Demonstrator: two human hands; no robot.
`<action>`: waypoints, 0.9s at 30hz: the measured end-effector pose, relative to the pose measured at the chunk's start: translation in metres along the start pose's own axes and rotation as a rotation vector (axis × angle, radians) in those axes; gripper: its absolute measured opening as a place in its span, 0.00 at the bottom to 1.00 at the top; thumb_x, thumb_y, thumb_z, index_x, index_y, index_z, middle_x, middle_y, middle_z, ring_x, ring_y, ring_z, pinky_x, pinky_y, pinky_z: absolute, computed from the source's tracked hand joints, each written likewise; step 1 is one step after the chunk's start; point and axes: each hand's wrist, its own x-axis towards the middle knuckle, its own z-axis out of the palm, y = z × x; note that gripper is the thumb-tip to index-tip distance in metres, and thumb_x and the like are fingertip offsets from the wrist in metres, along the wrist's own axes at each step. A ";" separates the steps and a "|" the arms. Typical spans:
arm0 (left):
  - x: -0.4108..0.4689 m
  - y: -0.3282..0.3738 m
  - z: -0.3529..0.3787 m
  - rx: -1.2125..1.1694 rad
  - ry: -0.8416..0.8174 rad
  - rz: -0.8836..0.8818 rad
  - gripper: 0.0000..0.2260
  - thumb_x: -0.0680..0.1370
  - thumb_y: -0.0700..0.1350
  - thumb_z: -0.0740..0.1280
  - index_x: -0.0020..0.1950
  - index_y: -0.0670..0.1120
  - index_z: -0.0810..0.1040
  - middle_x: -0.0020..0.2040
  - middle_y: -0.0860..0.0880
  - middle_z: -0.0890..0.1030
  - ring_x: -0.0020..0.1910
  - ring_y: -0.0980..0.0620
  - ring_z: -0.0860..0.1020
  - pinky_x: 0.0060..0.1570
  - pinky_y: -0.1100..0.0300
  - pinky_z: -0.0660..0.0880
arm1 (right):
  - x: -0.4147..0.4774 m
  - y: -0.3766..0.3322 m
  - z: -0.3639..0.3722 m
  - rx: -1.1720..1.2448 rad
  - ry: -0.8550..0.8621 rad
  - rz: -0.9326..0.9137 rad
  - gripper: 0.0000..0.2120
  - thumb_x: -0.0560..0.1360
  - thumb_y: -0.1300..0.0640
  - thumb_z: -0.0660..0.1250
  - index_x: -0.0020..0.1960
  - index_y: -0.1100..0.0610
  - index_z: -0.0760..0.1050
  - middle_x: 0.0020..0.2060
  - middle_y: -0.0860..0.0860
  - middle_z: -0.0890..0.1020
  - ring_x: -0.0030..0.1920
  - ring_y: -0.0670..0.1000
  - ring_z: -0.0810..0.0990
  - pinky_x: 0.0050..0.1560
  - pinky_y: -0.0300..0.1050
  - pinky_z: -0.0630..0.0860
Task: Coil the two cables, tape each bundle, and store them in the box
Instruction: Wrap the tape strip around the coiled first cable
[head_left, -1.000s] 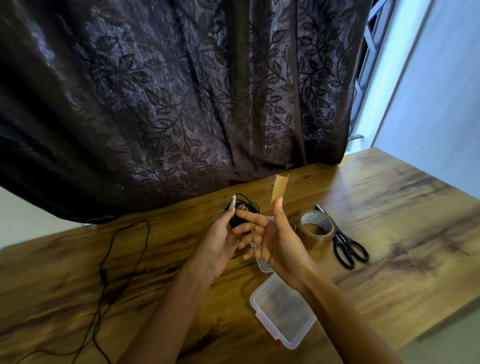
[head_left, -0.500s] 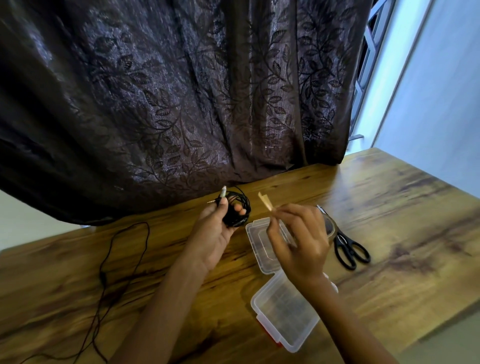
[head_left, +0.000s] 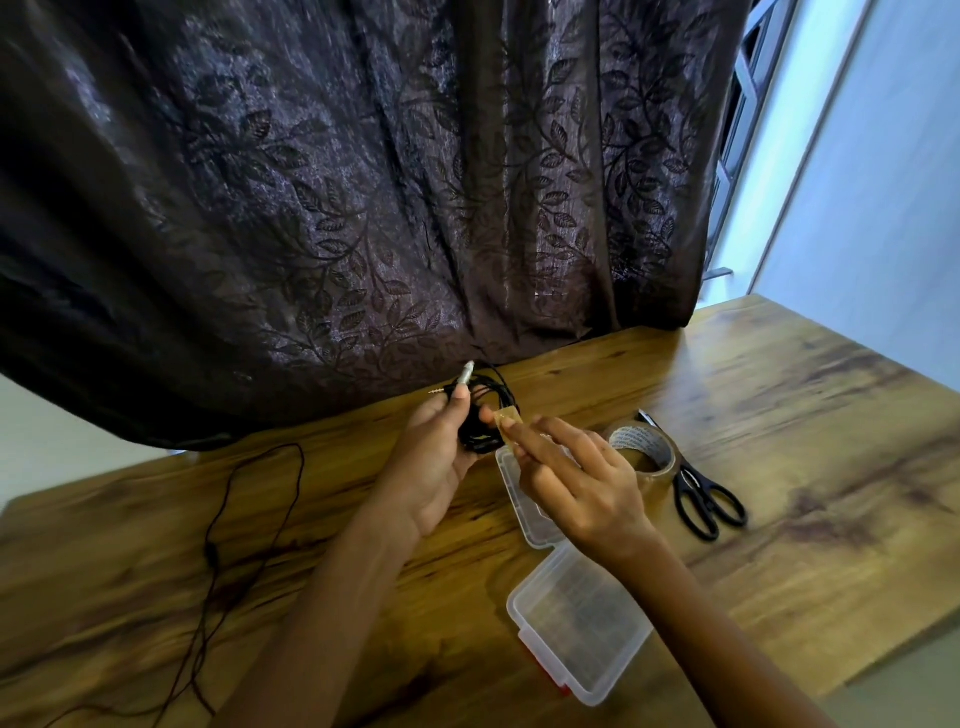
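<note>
My left hand (head_left: 434, 462) grips a coiled black cable bundle (head_left: 480, 415) above the table, with its silver plug poking up past my thumb. My right hand (head_left: 576, 480) presses a short strip of brown tape (head_left: 509, 423) against the right side of that bundle with its fingertips. A second black cable (head_left: 249, 499) lies uncoiled across the left of the wooden table. The clear plastic box (head_left: 576, 631) lies open below my right wrist, its lid (head_left: 519, 493) partly hidden by my right hand.
A roll of brown tape (head_left: 647, 449) stands right of my hands, with black scissors (head_left: 701, 496) beside it. A dark leaf-patterned curtain (head_left: 363, 208) hangs over the table's far edge. The table's front edge (head_left: 831, 686) runs close on the right.
My right hand carried the tape strip down from above its fingertips and leftward onto the bundle. My left hand stayed in place holding the coil.
</note>
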 end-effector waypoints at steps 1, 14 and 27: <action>0.000 0.001 0.000 0.009 0.001 -0.002 0.12 0.82 0.44 0.53 0.44 0.43 0.73 0.35 0.49 0.75 0.35 0.57 0.79 0.44 0.62 0.76 | 0.001 0.000 -0.001 0.010 -0.015 -0.002 0.10 0.72 0.63 0.70 0.38 0.58 0.69 0.55 0.55 0.82 0.53 0.53 0.79 0.42 0.43 0.77; -0.002 0.003 0.000 0.052 -0.023 -0.030 0.14 0.82 0.45 0.52 0.40 0.44 0.72 0.29 0.52 0.76 0.35 0.55 0.75 0.43 0.59 0.71 | -0.007 -0.001 -0.006 -0.018 -0.192 -0.002 0.06 0.76 0.61 0.65 0.53 0.58 0.77 0.64 0.53 0.74 0.59 0.54 0.76 0.47 0.44 0.76; -0.003 0.008 0.000 -0.044 0.013 -0.001 0.12 0.82 0.43 0.52 0.41 0.43 0.70 0.31 0.50 0.72 0.33 0.56 0.72 0.44 0.62 0.73 | -0.003 -0.016 -0.015 0.609 -0.147 0.895 0.23 0.75 0.37 0.59 0.59 0.54 0.70 0.63 0.48 0.73 0.62 0.47 0.73 0.60 0.41 0.72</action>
